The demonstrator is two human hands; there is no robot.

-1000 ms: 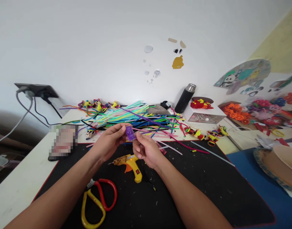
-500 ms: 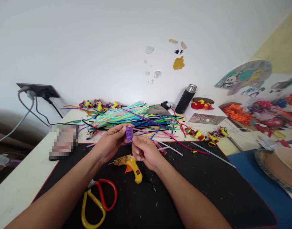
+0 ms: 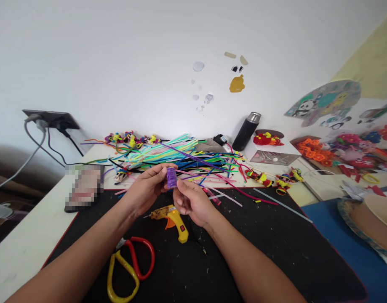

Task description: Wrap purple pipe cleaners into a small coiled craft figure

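A small purple coil of wound pipe cleaner point(image 3: 172, 178) is held up between both hands over the black mat point(image 3: 244, 248). My left hand point(image 3: 152, 185) pinches it from the left, thumb near its top. On the lower right side, my right hand point(image 3: 193, 202) has its thumb against the coil's edge and its other fingers curled beneath. Below the hands lies a yellow glue gun point(image 3: 180, 227) with an orange trigger, its nozzle pointing left. Scissors with one red and one yellow handle point(image 3: 145, 256) rest nearer to me, their blades hidden by my left forearm.
Behind the hands spreads a pile of multicoloured pipe cleaners point(image 3: 168, 151). Small pipe-cleaner figures point(image 3: 283, 181) lie at both sides of it. A black thermos point(image 3: 246, 130) leans by a white box point(image 3: 272, 153). At left sits a blurred-out phone-like object point(image 3: 84, 187).
My right hand has shifted very slightly left against the purple coil. The left hand and the things on the mat look the same.
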